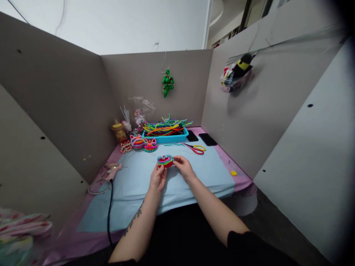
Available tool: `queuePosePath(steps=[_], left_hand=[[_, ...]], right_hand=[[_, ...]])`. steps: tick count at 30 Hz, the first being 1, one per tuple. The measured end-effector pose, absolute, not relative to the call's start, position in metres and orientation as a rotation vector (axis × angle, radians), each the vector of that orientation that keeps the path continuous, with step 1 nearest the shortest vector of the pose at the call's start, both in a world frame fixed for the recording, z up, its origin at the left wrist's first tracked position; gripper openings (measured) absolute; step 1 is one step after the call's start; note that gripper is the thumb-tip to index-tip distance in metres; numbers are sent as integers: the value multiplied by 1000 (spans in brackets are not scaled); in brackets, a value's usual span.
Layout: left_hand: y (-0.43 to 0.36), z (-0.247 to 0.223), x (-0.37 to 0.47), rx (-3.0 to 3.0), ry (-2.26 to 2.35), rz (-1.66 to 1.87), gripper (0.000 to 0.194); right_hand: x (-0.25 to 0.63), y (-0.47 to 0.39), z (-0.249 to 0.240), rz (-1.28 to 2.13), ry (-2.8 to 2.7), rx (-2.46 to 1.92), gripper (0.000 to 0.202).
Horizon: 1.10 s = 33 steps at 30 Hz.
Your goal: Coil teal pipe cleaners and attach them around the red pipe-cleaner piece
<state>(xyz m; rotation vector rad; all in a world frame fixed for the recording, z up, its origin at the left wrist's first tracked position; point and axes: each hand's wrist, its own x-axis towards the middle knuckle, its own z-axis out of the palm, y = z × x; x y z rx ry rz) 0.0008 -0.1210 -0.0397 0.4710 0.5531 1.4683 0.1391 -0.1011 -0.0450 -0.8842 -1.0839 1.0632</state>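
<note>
Between both hands, over the blue cloth, is a small ring-shaped craft piece (165,161) with bands of light blue, pink, green and red, apparently bent from fuzzy chenille stems. My left hand (158,176) pinches its lower left edge between thumb and fingers. At its right end, my right hand (183,167) has its fingertips closed on the rim; exactly what they grip is too small to make out. Just beyond the hands lie scissors (195,149) with red and yellow handles and a few loose teal stems (174,144).
A blue tray (165,139) heaped with coloured stems stands at the back. Left of it are finished animal-face pieces (150,145) and a jar (119,132). A pink glue gun (113,169) with a black cord lies left. Phones (207,139) lie right; partitions (155,88) enclose the table.
</note>
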Motion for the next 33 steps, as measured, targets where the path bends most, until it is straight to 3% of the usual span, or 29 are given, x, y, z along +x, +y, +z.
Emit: queuePosePath(steps=[18,33], left_hand=[[-118,-45,0,472,567,1483,39],[-118,-42,0,370,607,1422,41]], right_hand=[[133,-110,-46,551,-1314,-1086,11],[131,-108,-47,543,-1323,-1058,16]])
